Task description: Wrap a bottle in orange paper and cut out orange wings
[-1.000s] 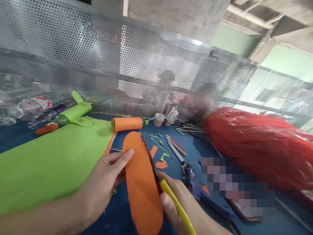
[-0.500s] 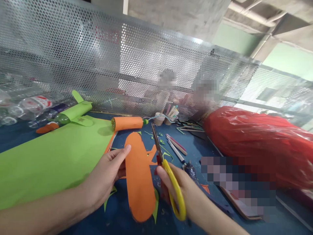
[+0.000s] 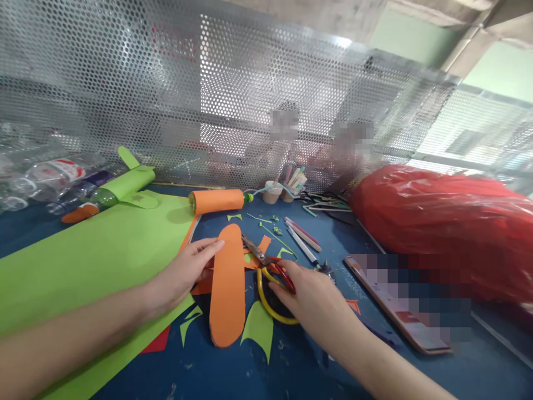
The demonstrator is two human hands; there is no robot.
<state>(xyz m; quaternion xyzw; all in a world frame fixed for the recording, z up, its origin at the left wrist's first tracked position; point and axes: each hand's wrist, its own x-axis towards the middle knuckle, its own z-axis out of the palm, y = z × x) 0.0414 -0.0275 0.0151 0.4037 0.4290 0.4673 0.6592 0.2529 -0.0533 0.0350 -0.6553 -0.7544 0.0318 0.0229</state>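
Note:
My left hand [image 3: 194, 265] pinches the left edge of a long orange paper piece [image 3: 228, 289] with rounded ends, thumb on top and fingers behind. My right hand [image 3: 306, 289] is closed on the red handle of a pair of scissors [image 3: 262, 256], low over the table. Their blades point to the upper left, close to the paper's right edge, and the yellow handle loop lies toward me. Orange scraps [image 3: 264, 244] lie around the blades, and a green paper offcut [image 3: 259, 328] lies just right of the orange piece.
A big green sheet [image 3: 104, 266] covers the left side. Behind stand an orange-wrapped bottle [image 3: 219, 201], a green-wrapped bottle [image 3: 129, 186] and cups of pens [image 3: 293, 186]. Markers [image 3: 302, 244], a phone [image 3: 395, 305] and a red plastic bag [image 3: 441, 222] are on the right.
My right hand has lowered the scissors and turned them, so the blades now point left near the paper. The orange piece has shifted slightly left and stands more upright in view.

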